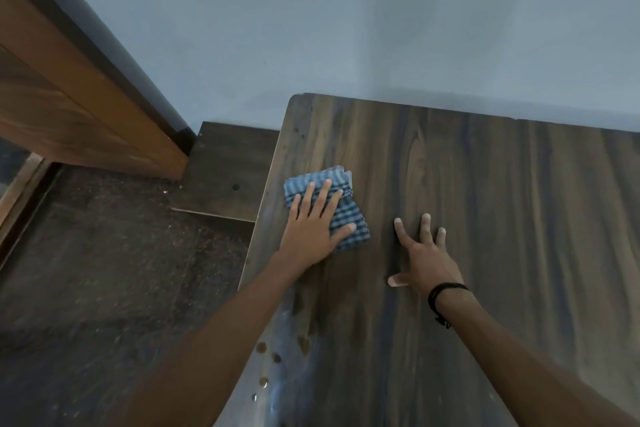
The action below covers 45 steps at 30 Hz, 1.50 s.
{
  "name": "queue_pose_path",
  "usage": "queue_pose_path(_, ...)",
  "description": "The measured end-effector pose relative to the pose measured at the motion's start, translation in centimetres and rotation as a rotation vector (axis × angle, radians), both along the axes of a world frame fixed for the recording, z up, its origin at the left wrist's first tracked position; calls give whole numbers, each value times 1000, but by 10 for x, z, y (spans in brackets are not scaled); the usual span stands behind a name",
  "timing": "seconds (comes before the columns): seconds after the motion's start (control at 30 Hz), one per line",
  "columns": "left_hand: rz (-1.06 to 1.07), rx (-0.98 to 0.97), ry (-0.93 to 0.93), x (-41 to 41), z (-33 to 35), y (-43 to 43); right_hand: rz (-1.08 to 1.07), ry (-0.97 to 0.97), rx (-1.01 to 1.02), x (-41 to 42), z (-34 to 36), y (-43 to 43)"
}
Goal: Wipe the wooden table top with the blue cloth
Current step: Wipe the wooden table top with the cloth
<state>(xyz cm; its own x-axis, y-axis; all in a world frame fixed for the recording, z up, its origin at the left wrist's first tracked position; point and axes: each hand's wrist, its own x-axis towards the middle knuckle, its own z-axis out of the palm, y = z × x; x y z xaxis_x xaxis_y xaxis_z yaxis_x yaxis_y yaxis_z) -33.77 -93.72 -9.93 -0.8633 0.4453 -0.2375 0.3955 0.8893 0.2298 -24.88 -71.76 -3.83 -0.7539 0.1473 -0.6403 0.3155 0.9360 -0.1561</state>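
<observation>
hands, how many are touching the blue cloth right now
1. The left hand lies flat on the blue cloth near the table's left edge. The right hand rests on bare wood, beside and apart from the cloth.

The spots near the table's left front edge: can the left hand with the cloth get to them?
Probably yes. The left hand presses the cloth flat farther along the same edge, and only bare table lies between it and the spots.

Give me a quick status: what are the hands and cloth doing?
Left hand flat on folded blue checked cloth, near left edge of dark wooden table top. Right hand spread, empty, on bare wood. Nothing blocking.
</observation>
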Motion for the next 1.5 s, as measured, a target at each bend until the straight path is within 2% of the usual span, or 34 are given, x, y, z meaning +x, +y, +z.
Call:
queue_pose_path(0.2,21,31,-49,-128,3,48,6,-2,-6,0,-1,1)
queue_pose_path(0.33,21,19,-70,-178,9,71,21,0,-1,-1,-2,3)
queue_pose_path(0.4,17,6,-69,-179,11,78,26,-8,0,-1,-1,4)
queue_pose_path(0.53,-211,-19,-22,-147,5,66,18,-9,-8,-1,0,3)
queue_pose_path(0.6,-164,-6,-21,-164,11,64,9,1,-18,-1,0,3)
queue_pose_path(0.7,83,29,-40,-205,18,74,2,17,-22,1,0,2)
queue_pose_path(0.73,103,34,-49,-206,19,77,1,21,-22,3,1,3)
queue_pose_path(0.9,-146,5,10,-140,0,59,2,3,-38,2,0,5)
queue_pose_path(1.07,111,29,-56,-208,18,77,-20,31,-27,2,0,2)
queue_pose_path(1.13,74,11,-72,-189,17,84,-19,10,-26,4,1,2)
queue_pose_path(1.2,-60,6,-38,-154,9,81,-15,5,-28,3,0,2)
queue_pose_path(1.27,-103,23,-30,-155,9,71,-14,13,-26,2,0,3)
queue_pose_path(1.4,119,13,-44,-224,23,55,-13,18,-16,2,2,1)
queue_pose_path(1.5,107,7,-58,-211,18,47,-4,2,-6,4,3,1)
